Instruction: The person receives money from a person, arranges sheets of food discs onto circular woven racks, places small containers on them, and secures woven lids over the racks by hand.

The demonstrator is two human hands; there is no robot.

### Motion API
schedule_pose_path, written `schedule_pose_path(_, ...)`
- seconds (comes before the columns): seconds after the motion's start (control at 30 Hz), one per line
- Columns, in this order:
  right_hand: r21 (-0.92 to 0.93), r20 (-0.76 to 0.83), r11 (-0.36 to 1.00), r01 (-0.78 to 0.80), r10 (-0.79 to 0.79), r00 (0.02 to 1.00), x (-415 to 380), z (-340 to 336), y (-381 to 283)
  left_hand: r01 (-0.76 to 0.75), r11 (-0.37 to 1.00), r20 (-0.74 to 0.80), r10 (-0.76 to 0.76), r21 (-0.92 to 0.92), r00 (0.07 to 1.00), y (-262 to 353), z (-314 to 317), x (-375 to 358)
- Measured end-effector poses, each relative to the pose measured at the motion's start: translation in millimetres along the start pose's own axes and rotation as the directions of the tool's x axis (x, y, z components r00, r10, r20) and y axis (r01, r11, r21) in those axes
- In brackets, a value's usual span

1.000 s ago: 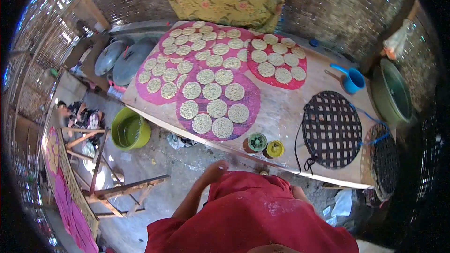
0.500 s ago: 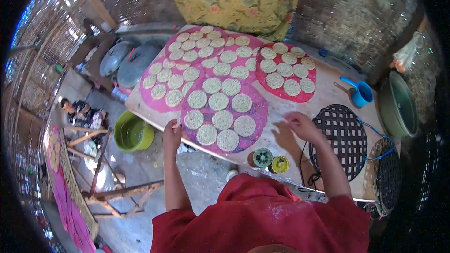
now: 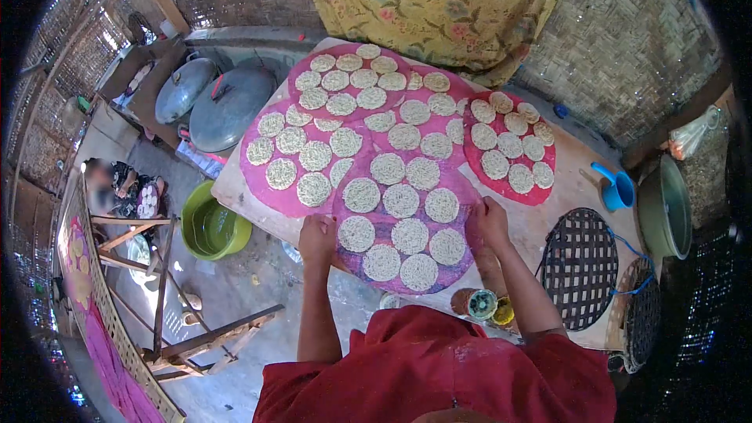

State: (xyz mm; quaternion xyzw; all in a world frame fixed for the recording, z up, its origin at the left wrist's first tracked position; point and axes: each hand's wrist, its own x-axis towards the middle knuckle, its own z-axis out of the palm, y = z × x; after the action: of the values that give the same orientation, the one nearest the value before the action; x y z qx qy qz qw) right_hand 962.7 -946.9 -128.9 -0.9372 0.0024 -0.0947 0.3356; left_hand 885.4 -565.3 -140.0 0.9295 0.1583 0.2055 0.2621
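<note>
Both hands sit at opposite edges of the near purple sheet (image 3: 382, 227): left hand (image 3: 317, 240) on its left edge, right hand (image 3: 492, 222) on its right. Fingers look closed on the edge each side; exact pinch is hidden. The sheet lies flat at the front of the surface (image 3: 533, 223), beside the pink sheet (image 3: 286, 202), and carries rows of pale discs (image 3: 410, 236). Handling, our read: sheet is thin, limp, light; no stiffness of its own, so it sags unless we keep it taut. Discs look flat, textured, probably fragile and prone to shift. Best hold is the bare margin, hands level and wide, fingers off the discs. Green cup (image 3: 482, 305) stands near the right forearm.
</note>
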Motion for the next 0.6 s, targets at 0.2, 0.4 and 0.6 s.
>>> schedule_pose_path(0.2, 0.189, -0.019, 0.98, -0.055, 0.06, 0.998, -7.9, -10.6, -38.7, 0.162, 0.986, 0.207, -0.15, -0.046, 0.967, 24.4, -13.1, 6.5)
schedule_pose_path(0.4, 0.37, -0.164, 0.912, 0.176, -0.122, 0.979, 0.8, -43.4, -52.9, -0.006, 0.999, 0.152, 0.012, -0.038, 0.988, 102.8, -56.5, 10.7)
schedule_pose_path(0.6, 0.356, -0.38, 0.883, 0.305, -0.161, 0.911, 13.7, -155.9, -12.9, -0.155, 0.973, -0.028, 0.153, -0.169, 0.988, 226.0, -80.5, -9.8)
